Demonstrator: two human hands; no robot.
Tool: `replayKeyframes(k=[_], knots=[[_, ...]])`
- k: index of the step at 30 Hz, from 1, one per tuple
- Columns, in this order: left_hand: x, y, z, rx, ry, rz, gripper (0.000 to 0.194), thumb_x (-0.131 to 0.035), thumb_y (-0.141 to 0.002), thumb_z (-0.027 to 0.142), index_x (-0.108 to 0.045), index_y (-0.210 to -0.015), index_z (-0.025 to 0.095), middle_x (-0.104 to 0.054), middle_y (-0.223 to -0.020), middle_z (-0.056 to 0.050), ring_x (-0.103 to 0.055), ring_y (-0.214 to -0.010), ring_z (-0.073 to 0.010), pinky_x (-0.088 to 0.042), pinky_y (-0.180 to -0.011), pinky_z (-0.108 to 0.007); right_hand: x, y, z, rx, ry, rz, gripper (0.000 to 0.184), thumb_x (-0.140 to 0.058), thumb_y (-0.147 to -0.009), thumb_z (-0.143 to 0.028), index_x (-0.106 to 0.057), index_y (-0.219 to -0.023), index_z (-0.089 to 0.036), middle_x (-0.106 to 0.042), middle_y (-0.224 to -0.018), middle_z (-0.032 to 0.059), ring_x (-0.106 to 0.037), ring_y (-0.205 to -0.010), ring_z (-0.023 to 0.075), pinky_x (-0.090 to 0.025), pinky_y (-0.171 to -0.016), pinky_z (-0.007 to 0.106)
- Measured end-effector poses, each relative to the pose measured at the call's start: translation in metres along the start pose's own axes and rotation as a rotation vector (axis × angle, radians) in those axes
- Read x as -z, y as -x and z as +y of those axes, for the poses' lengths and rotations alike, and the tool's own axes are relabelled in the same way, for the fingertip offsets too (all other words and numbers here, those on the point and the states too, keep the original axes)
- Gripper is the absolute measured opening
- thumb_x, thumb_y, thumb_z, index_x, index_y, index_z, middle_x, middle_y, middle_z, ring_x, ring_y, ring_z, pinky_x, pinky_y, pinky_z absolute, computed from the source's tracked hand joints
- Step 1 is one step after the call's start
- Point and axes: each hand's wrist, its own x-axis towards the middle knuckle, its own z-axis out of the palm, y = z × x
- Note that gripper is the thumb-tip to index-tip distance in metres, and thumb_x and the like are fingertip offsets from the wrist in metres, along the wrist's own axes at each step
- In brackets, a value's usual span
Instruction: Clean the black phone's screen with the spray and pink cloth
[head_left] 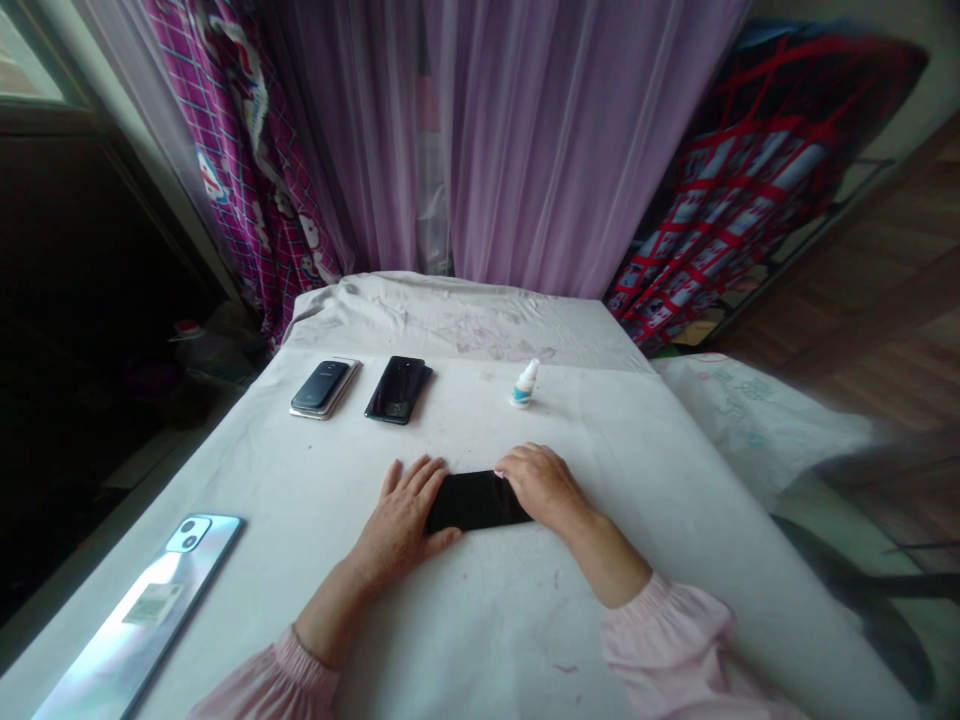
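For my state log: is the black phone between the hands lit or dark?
Dark: the phone shows a black face with no glow or icons. Whether it is powered off, the picture cannot tell.

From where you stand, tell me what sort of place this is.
Probably a room in a home, though I can't be certain: purple curtains and checked fabric hang beyond a cloth-covered table.

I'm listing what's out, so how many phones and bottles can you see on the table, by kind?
Phones: 6 visible (front-centre black phone, silver phone, left stack of 2, right stack of 2)
Bottles: 1 (white bottle)
Total: 7
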Motion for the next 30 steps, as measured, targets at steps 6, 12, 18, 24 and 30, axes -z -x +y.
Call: replayKeyframes(k=[6,12,18,24,30], knots=[[-0.002,0.001,-0.001,-0.008,-0.009,-0.012,0.074,-0.054,-0.085,0.063,-0.040,-0.140,0.016,-0.043,-0.146,-0.017,-0.033,-0.138,-0.0348,-0.017,-0.113,-0.062,-0.007,-0.011,-0.027,0.055,0.013,0.010,0.023,-0.048,-0.093,-0.016,-0.070,-0.086,-0.020,-0.068,-0.089,0.0058,-0.057,-0.089,0.0191,-0.038,-0.079,0.030],[-0.003,0.001,-0.001,-0.011,0.001,0.008,0.075,-0.056,-0.084,0.062,-0.039,-0.141,0.016,-0.044,-0.145,-0.018,-0.033,-0.138,-0.0346,-0.016,-0.113,-0.061,-0.015,-0.023,-0.053,0.125,-0.019,0.042,0.022,-0.046,-0.094,-0.017,-0.068,-0.091,-0.020,-0.067,-0.092,0.0056,-0.056,-0.091,0.0192,-0.038,-0.079,0.030],[0.000,0.000,0.001,0.000,-0.001,-0.015,0.072,-0.056,-0.084,0.061,-0.042,-0.138,0.016,-0.044,-0.146,-0.017,-0.033,-0.138,-0.0346,-0.016,-0.113,-0.061,-0.013,-0.002,-0.005,0.006,-0.039,0.042,0.021,-0.050,-0.092,-0.014,-0.070,-0.091,-0.020,-0.069,-0.092,0.0047,-0.057,-0.091,0.0179,-0.038,-0.081,0.029],[0.000,0.000,0.001,-0.002,-0.007,-0.013,0.072,-0.057,-0.084,0.060,-0.042,-0.138,0.015,-0.043,-0.147,-0.017,-0.033,-0.139,-0.0347,-0.016,-0.113,-0.061,-0.008,0.009,0.012,-0.071,-0.005,0.032,0.022,-0.050,-0.091,-0.012,-0.071,-0.089,-0.020,-0.069,-0.091,0.0051,-0.057,-0.089,0.0182,-0.038,-0.080,0.028],[-0.003,0.001,-0.001,-0.014,-0.006,0.006,0.073,-0.056,-0.084,0.062,-0.042,-0.139,0.017,-0.044,-0.146,-0.017,-0.033,-0.138,-0.0350,-0.015,-0.113,-0.061,-0.019,-0.011,-0.033,0.029,0.008,0.054,0.023,-0.047,-0.093,-0.013,-0.069,-0.089,-0.019,-0.067,-0.091,0.0065,-0.056,-0.090,0.0199,-0.037,-0.081,0.031]])
